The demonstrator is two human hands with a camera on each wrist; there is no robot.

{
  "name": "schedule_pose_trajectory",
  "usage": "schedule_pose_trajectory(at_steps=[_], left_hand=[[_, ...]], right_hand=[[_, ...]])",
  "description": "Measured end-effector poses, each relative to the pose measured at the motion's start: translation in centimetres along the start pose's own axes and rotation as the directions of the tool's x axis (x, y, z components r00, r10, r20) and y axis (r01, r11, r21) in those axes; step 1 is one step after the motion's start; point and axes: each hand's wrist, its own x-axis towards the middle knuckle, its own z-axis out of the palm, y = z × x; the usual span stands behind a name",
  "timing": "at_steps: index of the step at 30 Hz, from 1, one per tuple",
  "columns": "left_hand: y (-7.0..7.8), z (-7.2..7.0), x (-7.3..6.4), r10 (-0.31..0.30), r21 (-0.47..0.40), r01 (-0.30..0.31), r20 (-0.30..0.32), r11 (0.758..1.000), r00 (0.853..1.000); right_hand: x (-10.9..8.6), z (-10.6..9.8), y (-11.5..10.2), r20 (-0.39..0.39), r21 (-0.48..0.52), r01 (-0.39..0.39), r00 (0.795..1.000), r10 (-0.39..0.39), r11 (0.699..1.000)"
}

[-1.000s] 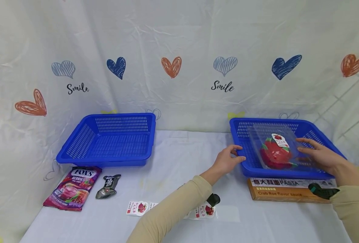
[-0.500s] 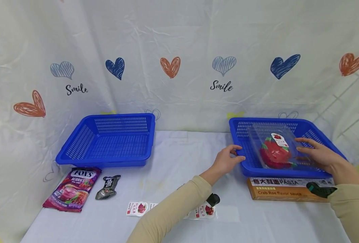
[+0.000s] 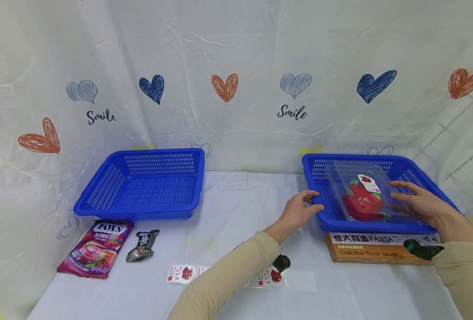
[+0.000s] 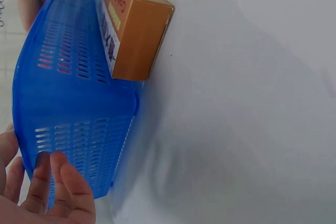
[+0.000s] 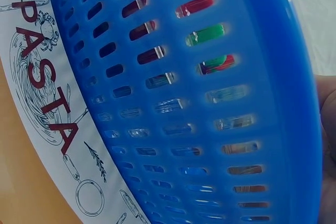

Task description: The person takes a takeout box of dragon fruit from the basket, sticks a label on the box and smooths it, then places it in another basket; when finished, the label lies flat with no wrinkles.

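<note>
In the head view my left hand [image 3: 297, 212] holds the left rim of the right-hand blue basket [image 3: 374, 227], thumb and fingers about the edge. The left wrist view shows its fingertips [image 4: 59, 161] against the basket's slotted wall. A clear plastic box [image 3: 342, 171] with a red dragon fruit [image 3: 361, 203] in it lies tilted inside this basket. A white label [image 3: 368, 183] is stuck on its lid. My right hand [image 3: 430, 206] grips the box's right side, some fingers seen through the plastic. In the right wrist view the basket wall hides most of that hand.
A pasta box [image 3: 374, 254] lies against the right basket's front. At left stands another blue basket [image 3: 138, 209], with a purple candy bag [image 3: 94, 251] and a small black packet [image 3: 142, 246] before it. Dragon fruit labels [image 3: 181, 274] lie near the front, partly under my left sleeve.
</note>
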Motion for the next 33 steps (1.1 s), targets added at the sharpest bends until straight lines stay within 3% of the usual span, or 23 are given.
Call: schedule_pose_trajectory(at_steps=[12, 22, 29, 33], left_hand=[[0.2, -0.1, 0.2, 0.002, 0.002, -0.002, 0.008, 1.000, 1.000], [0.1, -0.7, 0.2, 0.001, -0.109, 0.011, 0.108, 0.994, 0.994], [-0.1, -0.9, 0.3, -0.022, -0.103, 0.032, 0.100, 0.994, 0.995], [-0.6, -1.5, 0.3, -0.021, -0.130, 0.035, 0.107, 0.991, 0.994]], right_hand=[[0.0, 0.0, -0.3, -0.002, 0.019, 0.001, 1.000, 0.000, 1.000], [-0.2, -0.1, 0.1, 0.021, 0.015, 0.032, 0.999, -0.032, 0.999], [-0.1, -0.1, 0.1, 0.027, 0.030, 0.025, 0.999, -0.025, 0.999], [0.0, -0.2, -0.1, -0.004, -0.013, 0.006, 1.000, -0.006, 1.000]])
